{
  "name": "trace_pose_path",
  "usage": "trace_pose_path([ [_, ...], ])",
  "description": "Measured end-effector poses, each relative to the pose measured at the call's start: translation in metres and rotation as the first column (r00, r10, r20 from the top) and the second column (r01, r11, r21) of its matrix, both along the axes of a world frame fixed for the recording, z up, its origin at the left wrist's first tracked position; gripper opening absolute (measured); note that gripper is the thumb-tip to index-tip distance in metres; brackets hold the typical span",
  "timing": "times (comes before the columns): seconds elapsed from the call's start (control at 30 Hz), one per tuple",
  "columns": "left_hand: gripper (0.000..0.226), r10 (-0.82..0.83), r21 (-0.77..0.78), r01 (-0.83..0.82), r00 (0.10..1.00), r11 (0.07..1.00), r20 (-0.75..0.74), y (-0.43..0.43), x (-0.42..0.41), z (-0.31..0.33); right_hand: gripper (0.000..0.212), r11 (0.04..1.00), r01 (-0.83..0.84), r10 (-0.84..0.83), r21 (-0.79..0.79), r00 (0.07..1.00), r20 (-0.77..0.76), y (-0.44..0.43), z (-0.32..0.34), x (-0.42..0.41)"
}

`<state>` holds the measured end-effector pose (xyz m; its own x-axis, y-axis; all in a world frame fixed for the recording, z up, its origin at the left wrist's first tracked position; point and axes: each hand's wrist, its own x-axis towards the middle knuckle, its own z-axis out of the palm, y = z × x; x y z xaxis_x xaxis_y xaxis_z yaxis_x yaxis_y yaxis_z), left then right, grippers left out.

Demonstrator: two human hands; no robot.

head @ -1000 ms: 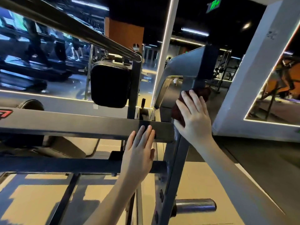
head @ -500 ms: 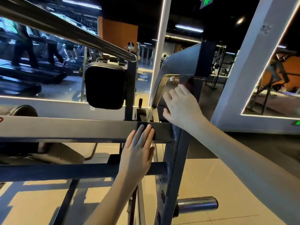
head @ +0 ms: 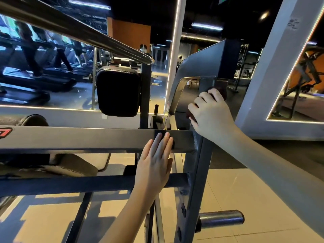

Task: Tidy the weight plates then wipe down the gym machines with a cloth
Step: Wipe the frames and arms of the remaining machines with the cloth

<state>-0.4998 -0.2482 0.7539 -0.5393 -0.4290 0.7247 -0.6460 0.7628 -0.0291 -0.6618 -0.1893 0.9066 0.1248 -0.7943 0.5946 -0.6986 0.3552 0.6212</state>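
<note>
A grey steel gym machine fills the view, with a horizontal crossbar (head: 87, 140) and an upright post (head: 198, 181). My left hand (head: 156, 165) lies flat with straight fingers against the crossbar near its right end. My right hand (head: 210, 114) presses a dark reddish-brown cloth (head: 221, 88) against the upright just above the crossbar joint. Only the cloth's top edge and a bit at the left of the palm show; the hand hides the remainder. No weight plates are visible.
A bare plate peg (head: 221, 219) sticks out low on the right of the post. A black pad (head: 118, 92) hangs behind the crossbar under a chrome bar (head: 78, 30). Mirrors reflect treadmills; a slanted grey pillar (head: 273, 71) stands to the right. Tiled floor lies below.
My right hand with the cloth slid up the post and to the left, then came back down and to the right. The left hand stayed on the crossbar.
</note>
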Motion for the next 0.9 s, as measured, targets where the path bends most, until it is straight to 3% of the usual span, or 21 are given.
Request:
trace_pose_path([
  [0.23, 0.06, 0.01, 0.005, -0.011, 1.0, 1.0, 0.013, 0.002, 0.0, 0.001, 0.028, 0.996, -0.037, 0.036, -0.083, 0.999, -0.011, -0.011, 0.004, -0.003],
  [0.4, 0.056, 0.016, -0.005, -0.016, 1.0, 1.0, -0.015, 0.001, 0.0, 0.002, 0.028, 0.9, -0.335, 0.345, -0.278, 0.939, -0.017, 0.012, -0.045, -0.027],
  [0.5, 0.058, 0.023, 0.031, -0.023, 0.999, 0.999, -0.024, 0.004, -0.002, 0.001, 0.028, 0.847, -0.412, 0.441, -0.336, 0.898, 0.009, 0.019, -0.06, -0.033],
  [0.63, 0.059, 0.018, 0.034, -0.018, 1.0, 0.999, -0.012, 0.003, -0.003, 0.001, 0.027, 0.811, -0.491, 0.528, -0.318, 0.849, 0.035, 0.026, -0.084, -0.031],
  [0.77, 0.056, 0.019, -0.001, -0.019, 1.0, 1.0, -0.01, 0.003, -0.003, 0.002, 0.029, 0.863, -0.464, 0.486, -0.2, 0.87, 0.079, 0.038, -0.131, -0.034],
  [0.9, 0.056, 0.053, -0.001, -0.053, 0.998, 0.999, 0.017, 0.006, -0.003, 0.003, 0.029, 0.865, -0.455, 0.469, -0.212, 0.883, 0.017, 0.03, -0.104, -0.03],
])
